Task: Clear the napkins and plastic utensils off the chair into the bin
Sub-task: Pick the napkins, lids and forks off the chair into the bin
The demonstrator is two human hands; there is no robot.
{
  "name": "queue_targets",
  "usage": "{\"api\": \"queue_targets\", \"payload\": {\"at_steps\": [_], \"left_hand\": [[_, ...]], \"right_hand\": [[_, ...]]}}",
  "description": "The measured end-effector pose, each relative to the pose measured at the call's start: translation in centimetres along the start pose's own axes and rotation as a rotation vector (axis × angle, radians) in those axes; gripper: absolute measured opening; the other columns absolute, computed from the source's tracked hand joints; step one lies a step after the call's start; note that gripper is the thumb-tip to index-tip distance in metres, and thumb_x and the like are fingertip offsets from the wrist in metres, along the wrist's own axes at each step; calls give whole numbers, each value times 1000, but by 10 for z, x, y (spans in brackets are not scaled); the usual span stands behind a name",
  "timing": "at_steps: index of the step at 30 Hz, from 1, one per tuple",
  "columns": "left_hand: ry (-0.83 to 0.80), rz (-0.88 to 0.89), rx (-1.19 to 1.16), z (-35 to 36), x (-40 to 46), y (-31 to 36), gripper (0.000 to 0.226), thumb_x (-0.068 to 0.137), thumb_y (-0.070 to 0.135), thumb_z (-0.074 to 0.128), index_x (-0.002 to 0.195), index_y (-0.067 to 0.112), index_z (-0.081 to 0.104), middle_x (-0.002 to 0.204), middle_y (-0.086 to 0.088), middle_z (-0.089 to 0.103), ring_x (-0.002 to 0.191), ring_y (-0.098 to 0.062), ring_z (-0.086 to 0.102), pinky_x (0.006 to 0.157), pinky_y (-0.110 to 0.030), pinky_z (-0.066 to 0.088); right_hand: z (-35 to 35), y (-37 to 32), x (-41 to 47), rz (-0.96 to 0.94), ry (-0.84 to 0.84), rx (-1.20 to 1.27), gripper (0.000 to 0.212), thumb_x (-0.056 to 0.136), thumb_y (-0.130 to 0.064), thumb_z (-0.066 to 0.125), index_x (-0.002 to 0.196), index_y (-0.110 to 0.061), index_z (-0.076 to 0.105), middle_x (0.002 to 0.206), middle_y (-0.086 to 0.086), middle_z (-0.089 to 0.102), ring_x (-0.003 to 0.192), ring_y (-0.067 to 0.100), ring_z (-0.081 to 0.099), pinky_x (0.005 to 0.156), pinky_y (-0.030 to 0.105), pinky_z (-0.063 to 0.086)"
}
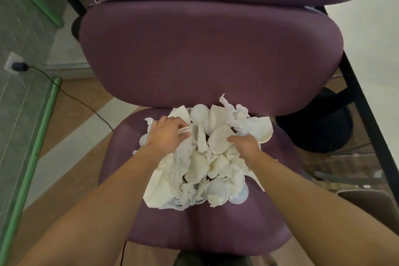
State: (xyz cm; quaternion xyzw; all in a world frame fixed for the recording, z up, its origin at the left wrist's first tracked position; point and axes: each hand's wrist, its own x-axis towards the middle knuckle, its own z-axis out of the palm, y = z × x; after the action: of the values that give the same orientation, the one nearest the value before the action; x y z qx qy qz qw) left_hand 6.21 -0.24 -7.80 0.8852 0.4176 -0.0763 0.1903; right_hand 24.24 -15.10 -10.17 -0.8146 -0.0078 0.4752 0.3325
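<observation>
A heap of crumpled white napkins mixed with white plastic spoons and lids lies on the purple chair seat, up against the backrest. My left hand rests on the left side of the heap, fingers closed around a thin white plastic utensil. On the right side my right hand presses into the heap, its fingers dug under a napkin and partly hidden. No bin is visible.
A black round object stands on the floor to the right of the chair. A black table leg runs down the right side. On the left, a green-edged wall carries a socket with a plugged-in black cable.
</observation>
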Motion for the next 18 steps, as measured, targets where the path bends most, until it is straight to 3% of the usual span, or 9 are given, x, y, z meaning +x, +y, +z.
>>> {"api": "queue_targets", "payload": {"at_steps": [3,7,12,15,18], "left_hand": [[102,-30,-105,-16,-3,8,25,91,51,54,109,34,59,98,12,63,112,-12,47,100,-33,22],[203,7,-178,-28,-7,24,27,94,51,51,111,31,57,93,15,59,103,-11,51,100,-33,22],[147,105,-319,-31,-22,63,26,95,54,46,114,35,50,96,15,58,86,-12,58,70,-33,39],[106,168,-283,-21,-35,99,30,96,58,42,117,37,46,98,15,56,81,-12,60,63,-30,40],[65,239,-289,3,-46,142,33,95,57,42,119,35,45,94,13,58,79,-11,60,59,-28,38]], "right_hand": [[-1,4,-17,-72,12,139,18,84,-14,67,88,-9,51,77,8,47,61,15,42,64,31,36],[-6,20,-41,-174,96,296,15,84,-17,65,87,-9,53,80,4,50,69,16,48,67,32,42],[-25,47,-70,-230,277,484,19,87,-20,63,103,-14,56,90,-2,60,80,17,59,75,32,51],[-45,64,-80,-264,392,553,16,88,-19,62,102,-17,56,95,-2,63,89,22,63,82,38,54],[-72,89,-88,-289,485,610,19,91,-18,61,109,-17,54,98,0,62,90,21,62,76,31,54]]}}
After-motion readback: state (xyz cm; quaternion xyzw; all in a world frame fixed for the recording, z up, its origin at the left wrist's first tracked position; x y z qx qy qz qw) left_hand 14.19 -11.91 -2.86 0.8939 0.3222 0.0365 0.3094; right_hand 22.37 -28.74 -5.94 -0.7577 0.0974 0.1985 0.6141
